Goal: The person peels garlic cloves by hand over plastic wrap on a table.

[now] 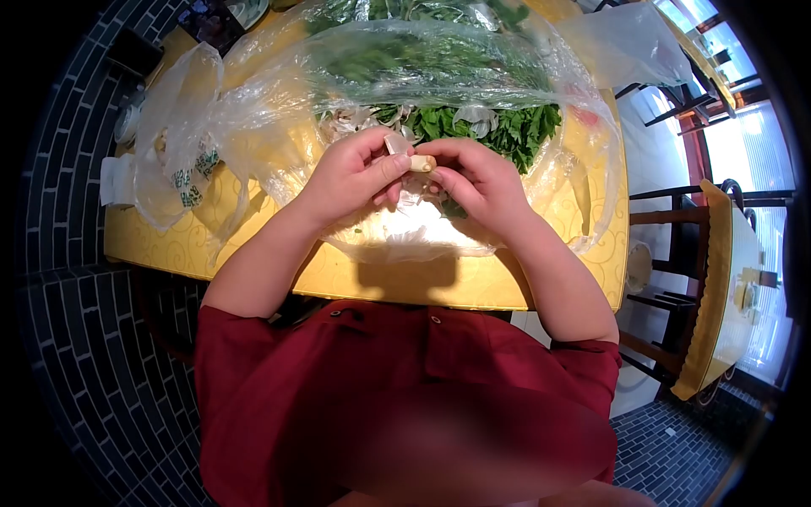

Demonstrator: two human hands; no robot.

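A pale garlic clove (421,163) is held between my two hands above the near part of the table. My left hand (359,173) pinches one end with thumb and fingers, and a piece of papery skin (398,144) stands up beside its fingertips. At the clove's other end, the thumb and forefinger of my right hand (483,182) are closed on it. Loose garlic skins (410,221) lie on the plastic below my hands. Just beyond are green leafy herbs (519,135) and more dry skins (345,122).
A large transparent plastic bag (270,106) spreads over the yellow tablecloth (169,249), with greens under it at the back. A phone-like screen (211,24) stands at the far left. Another table (718,296) and chairs are on the right; a dark brick wall (63,186) is left.
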